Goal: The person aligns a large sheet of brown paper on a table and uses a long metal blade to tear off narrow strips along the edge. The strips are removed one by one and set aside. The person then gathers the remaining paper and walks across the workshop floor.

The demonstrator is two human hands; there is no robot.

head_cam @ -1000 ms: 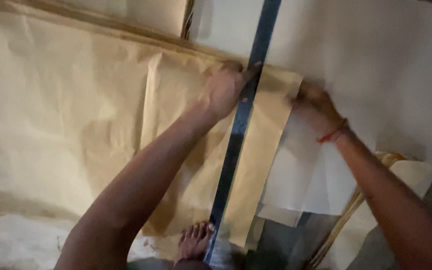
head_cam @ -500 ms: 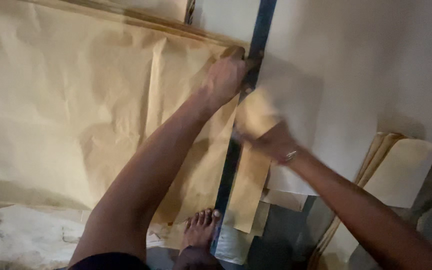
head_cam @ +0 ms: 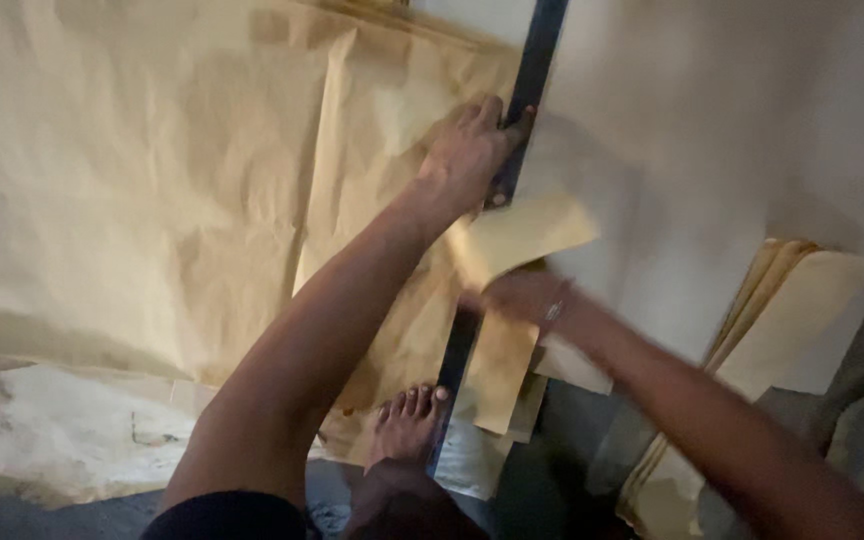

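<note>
Dim floor, brown paper sheet spread across it. Your left hand pressed flat, fingers together, on the dark straightedge. Your right hand, blurred, gripped the paper strip beside that edge; steady downward pressure suited.

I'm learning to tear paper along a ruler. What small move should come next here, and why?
Probably keep pulling the strip toward the foot with the right hand. The left hand pins the dark straightedge on the brown paper; the lower strip looks attached.
</note>
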